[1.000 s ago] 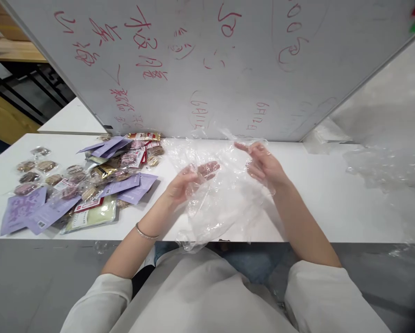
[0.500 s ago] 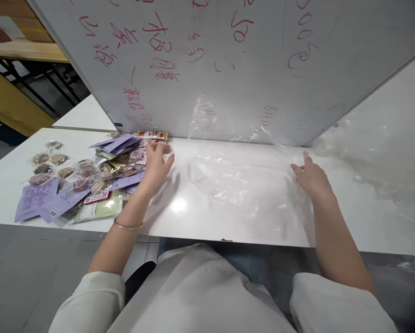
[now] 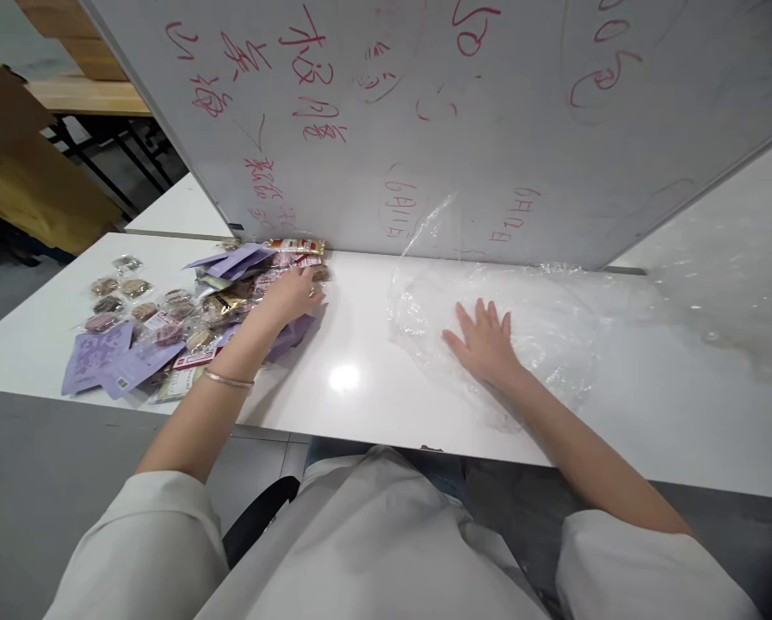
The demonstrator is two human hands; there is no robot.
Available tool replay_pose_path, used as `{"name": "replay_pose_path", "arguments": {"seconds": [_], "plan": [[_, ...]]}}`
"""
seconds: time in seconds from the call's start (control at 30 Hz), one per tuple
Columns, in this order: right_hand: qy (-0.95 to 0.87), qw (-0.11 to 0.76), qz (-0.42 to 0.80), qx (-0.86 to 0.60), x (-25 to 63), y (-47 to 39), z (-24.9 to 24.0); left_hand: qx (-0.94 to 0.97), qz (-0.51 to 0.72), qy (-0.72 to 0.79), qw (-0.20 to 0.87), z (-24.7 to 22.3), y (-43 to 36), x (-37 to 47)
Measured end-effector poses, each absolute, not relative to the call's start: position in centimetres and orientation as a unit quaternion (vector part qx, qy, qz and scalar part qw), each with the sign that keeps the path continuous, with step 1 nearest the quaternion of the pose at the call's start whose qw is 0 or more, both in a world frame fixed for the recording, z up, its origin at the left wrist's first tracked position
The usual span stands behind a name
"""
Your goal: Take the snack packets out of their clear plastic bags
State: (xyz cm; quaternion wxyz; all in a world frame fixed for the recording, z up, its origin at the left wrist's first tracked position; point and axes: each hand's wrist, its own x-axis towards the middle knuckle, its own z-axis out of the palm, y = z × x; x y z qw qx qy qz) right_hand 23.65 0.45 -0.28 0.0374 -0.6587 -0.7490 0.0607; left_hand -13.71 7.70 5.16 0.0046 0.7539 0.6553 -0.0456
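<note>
Whiteboard (image 3: 463,146) behind packets (image 3: 179,301), clear plastic (image 3: 546,331)

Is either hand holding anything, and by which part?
The right hand, spread on clear plastic, grips nothing; whether the left hand, at the packets, holds one cannot be told.

Crinkled plastic film (image 3: 544,331) and smooth tabletop (image 3: 353,344) look glossy.
</note>
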Motion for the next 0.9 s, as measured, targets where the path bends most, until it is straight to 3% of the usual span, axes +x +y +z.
{"name": "replay_pose_path", "arguments": {"seconds": [0.13,0.47,0.9], "plan": [[-0.760,0.008,0.093,-0.643,23.2,1.4,-2.3,0.736,-0.103,0.669,-0.017,4.5,9.0,-12.3],[-0.818,0.015,0.096,-0.568,23.1,2.0,-2.0,0.728,-0.152,0.668,0.027,4.7,10.8,-11.9],[-0.857,0.039,0.130,-0.497,22.1,2.3,-1.0,0.684,0.051,0.728,0.004,5.1,11.8,-11.6]]}}
